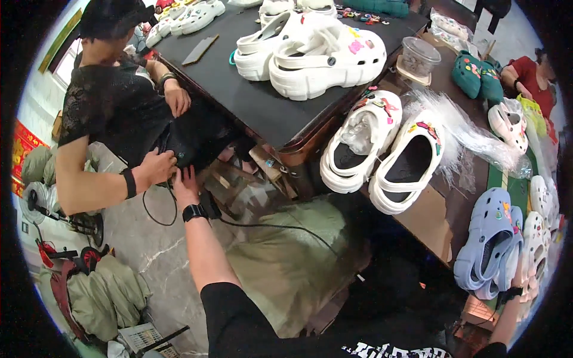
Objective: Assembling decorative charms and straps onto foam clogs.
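My left hand (pixel 186 186), with a black watch on its wrist, reaches out to the far left. Its fingers are stretched and apart, at the edge of the dark cloth (pixel 203 140) on a co-worker's lap, just below the co-worker's hand (pixel 160 166). A thin black cable (pixel 277 227) runs from beside my wrist to the right. My right forearm (pixel 507 319) comes up at the lower right, a black band at its wrist. The right hand's fingers cannot be made out by the pale pink clogs (pixel 533 256) and the blue-grey clogs (pixel 486 238).
White clogs with colourful charms (pixel 328 59) stand on the dark table (pixel 262 107). Another white pair (pixel 412 161) sits at its near corner, beside clear plastic wrap (pixel 471 137). Green clogs (pixel 477 77) and a clear tub (pixel 419 55) lie beyond. A large olive sack (pixel 292 256) fills the space below.
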The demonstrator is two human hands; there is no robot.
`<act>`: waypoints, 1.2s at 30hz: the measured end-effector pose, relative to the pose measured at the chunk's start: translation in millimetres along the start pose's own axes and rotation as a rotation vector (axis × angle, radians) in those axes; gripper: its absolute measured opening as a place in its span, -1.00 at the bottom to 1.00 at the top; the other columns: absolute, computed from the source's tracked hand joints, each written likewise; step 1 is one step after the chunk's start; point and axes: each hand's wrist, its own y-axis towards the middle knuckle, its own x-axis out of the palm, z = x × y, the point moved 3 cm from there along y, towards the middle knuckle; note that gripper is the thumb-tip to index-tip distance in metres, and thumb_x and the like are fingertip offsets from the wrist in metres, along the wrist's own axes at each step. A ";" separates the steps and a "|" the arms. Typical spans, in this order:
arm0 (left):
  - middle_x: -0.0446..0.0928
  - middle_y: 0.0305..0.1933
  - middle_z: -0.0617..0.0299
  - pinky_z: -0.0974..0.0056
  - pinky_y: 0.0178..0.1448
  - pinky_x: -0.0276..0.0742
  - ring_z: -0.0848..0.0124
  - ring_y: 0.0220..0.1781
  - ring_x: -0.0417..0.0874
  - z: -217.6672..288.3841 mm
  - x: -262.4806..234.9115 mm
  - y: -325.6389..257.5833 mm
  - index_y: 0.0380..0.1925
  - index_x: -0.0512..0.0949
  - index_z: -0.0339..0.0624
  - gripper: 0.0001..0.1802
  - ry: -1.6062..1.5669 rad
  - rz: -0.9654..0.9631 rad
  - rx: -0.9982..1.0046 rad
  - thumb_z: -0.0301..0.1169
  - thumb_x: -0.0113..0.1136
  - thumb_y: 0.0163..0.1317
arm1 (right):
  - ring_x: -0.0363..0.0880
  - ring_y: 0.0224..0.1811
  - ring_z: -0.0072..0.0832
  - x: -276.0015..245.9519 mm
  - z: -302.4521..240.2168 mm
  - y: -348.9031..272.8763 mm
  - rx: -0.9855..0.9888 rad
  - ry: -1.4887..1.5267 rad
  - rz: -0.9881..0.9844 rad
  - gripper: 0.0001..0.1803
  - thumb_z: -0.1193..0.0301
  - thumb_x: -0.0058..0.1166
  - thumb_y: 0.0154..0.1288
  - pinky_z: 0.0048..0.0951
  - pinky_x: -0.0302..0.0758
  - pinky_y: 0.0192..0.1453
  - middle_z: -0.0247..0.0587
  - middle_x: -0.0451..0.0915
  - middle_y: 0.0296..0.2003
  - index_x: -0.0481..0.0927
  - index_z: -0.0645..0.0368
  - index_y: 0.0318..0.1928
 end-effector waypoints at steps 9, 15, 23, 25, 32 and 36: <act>0.26 0.38 0.08 -0.06 0.41 0.28 0.07 0.42 0.32 -52.4 20.1 -87.8 0.41 0.06 -0.15 -0.25 0.198 -0.083 -0.149 -0.32 0.22 0.33 | 0.48 0.14 -0.42 37.1 -32.5 -14.8 0.035 0.062 -0.003 -0.51 0.45 -0.18 0.47 -0.40 0.36 0.28 -0.10 0.51 0.18 0.29 0.32 0.35; 0.25 0.43 0.05 -0.06 0.38 0.30 0.06 0.42 0.33 -98.2 -7.8 -178.7 0.39 0.14 -0.20 -0.30 0.290 -0.152 -0.329 -0.29 0.20 0.34 | 0.48 0.14 -0.43 79.4 -93.6 -22.1 0.065 0.108 -0.037 -0.52 0.47 -0.19 0.47 -0.41 0.37 0.28 -0.11 0.51 0.17 0.29 0.33 0.35; 0.20 0.47 0.02 -0.04 0.43 0.27 0.07 0.43 0.32 -114.7 -54.9 -268.0 0.40 0.13 -0.21 -0.31 0.319 0.002 -0.504 -0.27 0.15 0.37 | 0.48 0.13 -0.46 76.5 -89.4 -38.0 0.036 -0.154 0.042 -0.50 0.54 -0.06 0.37 -0.43 0.38 0.24 -0.11 0.53 0.13 0.34 0.37 0.30; 0.21 0.46 0.02 -0.03 0.43 0.27 0.08 0.44 0.31 -109.6 -56.7 -278.5 0.41 0.14 -0.18 -0.31 0.442 0.073 -0.540 -0.24 0.15 0.37 | 0.49 0.13 -0.45 84.4 -108.7 -33.9 0.125 -0.079 -0.023 -0.48 0.56 -0.04 0.34 -0.44 0.38 0.24 -0.09 0.54 0.13 0.34 0.37 0.31; 0.24 0.44 0.05 -0.02 0.42 0.31 0.11 0.43 0.32 -92.4 -44.6 -284.0 0.40 0.17 -0.14 -0.34 0.521 -0.004 -0.528 -0.23 0.13 0.38 | 0.43 0.24 -0.39 69.6 -69.0 -34.4 0.210 -0.035 -0.098 -0.44 0.55 -0.04 0.35 -0.42 0.28 0.38 -0.09 0.45 0.23 0.27 0.36 0.35; 0.31 0.40 0.08 0.01 0.38 0.34 0.13 0.40 0.36 -96.1 -16.6 -291.3 0.39 0.21 -0.14 -0.36 0.495 -0.003 -0.542 -0.22 0.12 0.38 | 0.46 0.15 -0.42 74.8 -71.5 -38.3 0.145 0.088 -0.046 -0.51 0.57 -0.06 0.35 -0.44 0.32 0.30 -0.11 0.51 0.12 0.33 0.35 0.28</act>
